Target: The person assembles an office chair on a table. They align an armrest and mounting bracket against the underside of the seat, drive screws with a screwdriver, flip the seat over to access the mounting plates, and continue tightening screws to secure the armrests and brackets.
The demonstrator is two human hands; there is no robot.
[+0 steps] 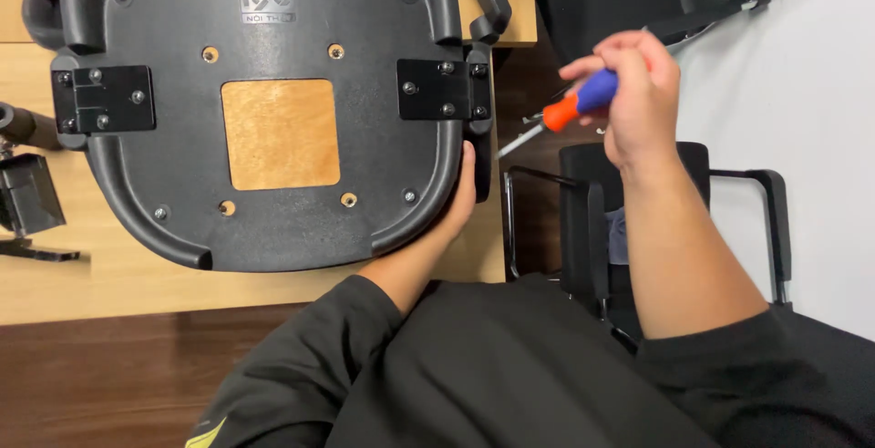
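Note:
An upturned black chair seat (273, 220) lies on a light wooden table (109, 275), its underside facing me with a square wooden patch in the middle. Black metal brackets are screwed on at the left (102, 99) and the right (444, 89). My left hand (458, 200) presses against the seat's right rim, below the right bracket. My right hand (629, 92) is raised to the right of the seat and grips a screwdriver (570, 109) with a blue and orange handle. Its metal tip points down-left toward the right bracket, a short way from it.
A black armrest part (27, 197) lies at the table's left edge. A black chair with metal arms (638, 220) stands on the dark floor under my right forearm. A white wall fills the right side. Another black chair part (729, 6) leans at top right.

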